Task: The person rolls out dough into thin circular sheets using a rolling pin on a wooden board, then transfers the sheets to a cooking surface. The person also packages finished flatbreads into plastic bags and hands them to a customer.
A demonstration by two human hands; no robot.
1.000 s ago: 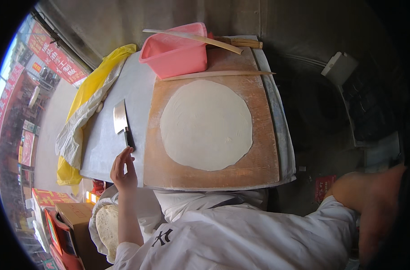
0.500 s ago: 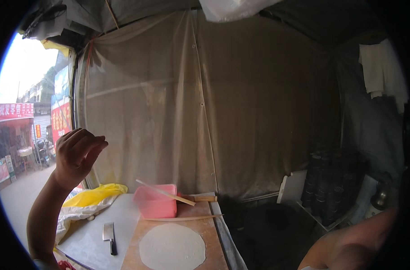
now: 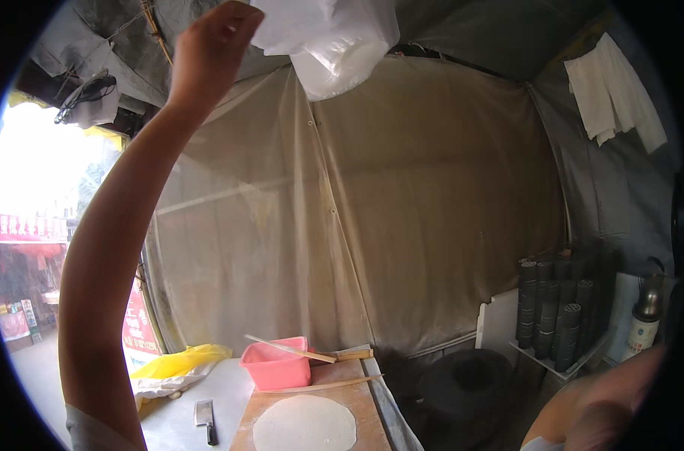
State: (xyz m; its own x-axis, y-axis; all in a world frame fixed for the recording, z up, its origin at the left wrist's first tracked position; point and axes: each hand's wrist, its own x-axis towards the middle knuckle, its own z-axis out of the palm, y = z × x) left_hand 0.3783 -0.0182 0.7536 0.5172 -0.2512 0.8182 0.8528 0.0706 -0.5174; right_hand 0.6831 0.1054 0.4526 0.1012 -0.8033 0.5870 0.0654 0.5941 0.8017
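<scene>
My left hand is raised high overhead, its fingers curled at the edge of a clear white plastic bag that hangs from the tent roof. Whether it grips the bag is unclear. My right hand is a blur at the lower right rim, with nothing visible in it. Far below, a round flat sheet of dough lies on a wooden board. Behind it stands a pink tub with a thin wooden stick across its top.
A cleaver lies on the grey counter left of the board, near a yellow plastic bag. Stacked black cylinders and a bottle stand at the right. White cloths hang at the upper right. Tent sheeting closes the back.
The view has tilted up from the board to the tent wall and roof. My left hand rose from beside the cleaver to the hanging plastic bag overhead.
</scene>
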